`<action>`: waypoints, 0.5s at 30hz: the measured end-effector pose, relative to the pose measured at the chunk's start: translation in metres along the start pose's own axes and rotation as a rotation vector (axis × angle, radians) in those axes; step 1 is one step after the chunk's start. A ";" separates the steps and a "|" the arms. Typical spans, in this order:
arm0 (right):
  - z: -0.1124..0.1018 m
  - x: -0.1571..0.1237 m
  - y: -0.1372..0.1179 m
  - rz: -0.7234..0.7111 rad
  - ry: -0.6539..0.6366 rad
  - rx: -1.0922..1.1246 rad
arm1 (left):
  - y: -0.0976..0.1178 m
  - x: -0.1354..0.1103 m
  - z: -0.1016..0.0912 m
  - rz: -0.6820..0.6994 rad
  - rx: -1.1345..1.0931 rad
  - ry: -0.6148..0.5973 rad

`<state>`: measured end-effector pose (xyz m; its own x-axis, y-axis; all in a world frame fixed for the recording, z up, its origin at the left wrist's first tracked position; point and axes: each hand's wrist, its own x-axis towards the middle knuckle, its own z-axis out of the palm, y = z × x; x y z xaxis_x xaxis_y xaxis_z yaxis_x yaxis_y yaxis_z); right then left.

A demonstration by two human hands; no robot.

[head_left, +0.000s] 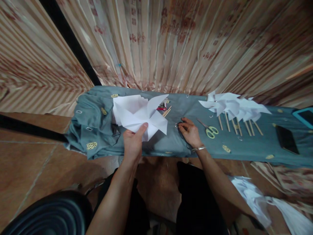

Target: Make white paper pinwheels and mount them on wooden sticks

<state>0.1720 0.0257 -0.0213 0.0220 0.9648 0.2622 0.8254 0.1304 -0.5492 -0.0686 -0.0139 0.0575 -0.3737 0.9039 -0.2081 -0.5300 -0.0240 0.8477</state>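
Observation:
A white paper pinwheel head (pixel 149 119) with curled blades is pinched between the thumb and fingers of my left hand (pixel 134 138). It overlaps white paper sheets (pixel 129 106) lying on the cloth. To its right, my right hand (pixel 190 132) rests on the cloth with bent fingers drawn together, their tips beside a tiny shiny piece (pixel 176 125) too small to name. Whatever the fingertips pinch is hidden. Green-handled scissors (pixel 210 131) lie just right of that hand. Several wooden sticks (pixel 167 111) and a small red packet (pixel 161 106) are behind the pinwheel head.
Several pinwheels on sticks (pixel 232 106) lie in a row at the right. A dark phone (pixel 286 139) and a blue-edged device (pixel 304 117) sit farther right on the cloth-covered bench (pixel 161 143). Curtains (pixel 151 49) hang behind. A black stool (pixel 51 215) stands lower left.

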 end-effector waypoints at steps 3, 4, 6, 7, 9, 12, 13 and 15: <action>-0.008 -0.001 0.002 0.059 0.026 0.088 | -0.002 0.000 0.004 0.012 0.026 0.000; -0.011 0.000 0.001 0.068 0.028 0.104 | -0.002 0.000 0.005 0.013 0.036 0.001; -0.015 0.001 -0.002 0.075 0.012 0.114 | -0.004 0.000 0.007 0.006 0.051 -0.002; -0.015 0.001 -0.005 0.074 0.000 0.108 | -0.005 0.000 0.008 0.002 0.055 -0.004; -0.015 0.004 -0.012 0.072 -0.021 0.072 | -0.007 0.000 0.008 -0.003 0.058 -0.005; -0.010 0.006 -0.023 0.074 -0.037 -0.031 | -0.008 0.000 0.010 0.000 0.057 0.002; -0.007 0.006 -0.026 0.074 -0.041 -0.066 | -0.008 0.000 0.010 0.004 0.055 0.005; -0.003 0.005 -0.029 0.064 -0.046 -0.118 | -0.008 0.000 0.011 0.010 0.055 0.009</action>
<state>0.1498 0.0264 -0.0011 0.0536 0.9800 0.1915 0.8836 0.0428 -0.4662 -0.0558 -0.0093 0.0566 -0.3861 0.8997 -0.2037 -0.4838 -0.0095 0.8751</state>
